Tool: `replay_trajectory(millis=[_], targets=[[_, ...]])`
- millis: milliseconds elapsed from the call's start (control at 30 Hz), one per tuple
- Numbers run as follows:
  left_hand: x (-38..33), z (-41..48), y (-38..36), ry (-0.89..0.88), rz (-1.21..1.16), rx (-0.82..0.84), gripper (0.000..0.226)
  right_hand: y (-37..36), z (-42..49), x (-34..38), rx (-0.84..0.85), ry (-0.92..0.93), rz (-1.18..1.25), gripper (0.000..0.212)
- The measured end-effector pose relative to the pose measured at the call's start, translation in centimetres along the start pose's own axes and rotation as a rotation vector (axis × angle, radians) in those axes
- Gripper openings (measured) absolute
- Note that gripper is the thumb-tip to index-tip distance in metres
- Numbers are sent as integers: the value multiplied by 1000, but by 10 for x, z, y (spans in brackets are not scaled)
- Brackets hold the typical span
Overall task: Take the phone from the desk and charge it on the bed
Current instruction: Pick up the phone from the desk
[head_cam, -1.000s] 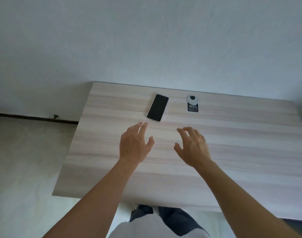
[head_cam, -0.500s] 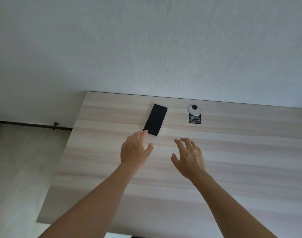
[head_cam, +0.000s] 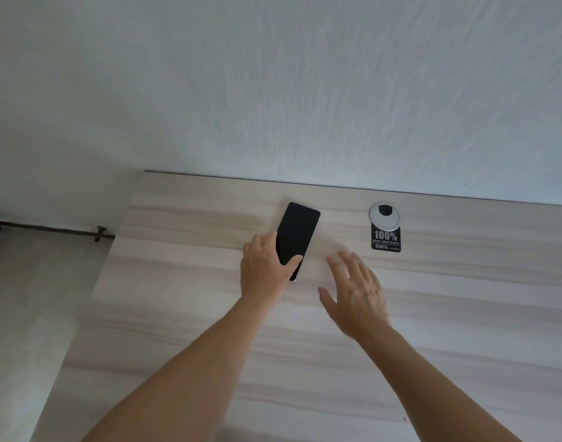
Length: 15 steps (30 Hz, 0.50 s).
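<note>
The phone (head_cam: 297, 237) lies face up on the desk (head_cam: 464, 314), its dark screen blank, its long axis tilted a little so the far end leans right. It sits toward the back of the desk, near the wall edge and left of the round cable port (head_cam: 384, 213).

The left hand (head_cam: 267, 269) is on the phone's near end. Its thumb (head_cam: 294, 261) lies across the lower part of the screen, and the fingers reach along the phone's left edge, so the hand is closing around that near left corner. Whether the fingers have got under the phone cannot be told, and the phone looks to be flat on the desk.

The right hand (head_cam: 356, 295) is just to the right of the phone, apart from it, palm down with the fingers spread wide and holding nothing. Its fingertips are blurred. It is between the phone and the black sticker (head_cam: 386, 240), nearer the person than both.

The sticker reads "100%" in pale letters and lies just in front of the cable port, touching or almost touching its rim. The port is a silver disc with a dark hole near its far side.

The desk is pale wood with streaked grain, set against a white textured wall (head_cam: 305, 90). Left of the desk, a dark pipe (head_cam: 50, 231) runs along the foot of the wall.

Both forearms are bare and reach in from the bottom of the view.
</note>
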<state>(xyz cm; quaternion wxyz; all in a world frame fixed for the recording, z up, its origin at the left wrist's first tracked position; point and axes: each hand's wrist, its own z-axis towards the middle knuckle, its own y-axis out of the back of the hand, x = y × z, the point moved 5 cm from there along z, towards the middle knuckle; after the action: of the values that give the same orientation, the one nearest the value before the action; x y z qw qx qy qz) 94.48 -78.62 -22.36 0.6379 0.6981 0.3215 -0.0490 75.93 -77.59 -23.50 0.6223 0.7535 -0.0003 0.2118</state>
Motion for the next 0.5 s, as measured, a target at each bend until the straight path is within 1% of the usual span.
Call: replay_trajectory(millis=[167,300,400,500], targets=[[-7,18,-7,29,-9,-20,65,-11,2,-7,-18,-6,-21,64],[-13,28,-11,72,14,-30,71,-19,0,-11,-10,18,-34,66],[-16,34,-15,142,23,7,74,-22,-1,-12,3,31,-36,67],[-17,42,-15,223,-18,62,83,-23,-1,-13,-8,35,-40,66]])
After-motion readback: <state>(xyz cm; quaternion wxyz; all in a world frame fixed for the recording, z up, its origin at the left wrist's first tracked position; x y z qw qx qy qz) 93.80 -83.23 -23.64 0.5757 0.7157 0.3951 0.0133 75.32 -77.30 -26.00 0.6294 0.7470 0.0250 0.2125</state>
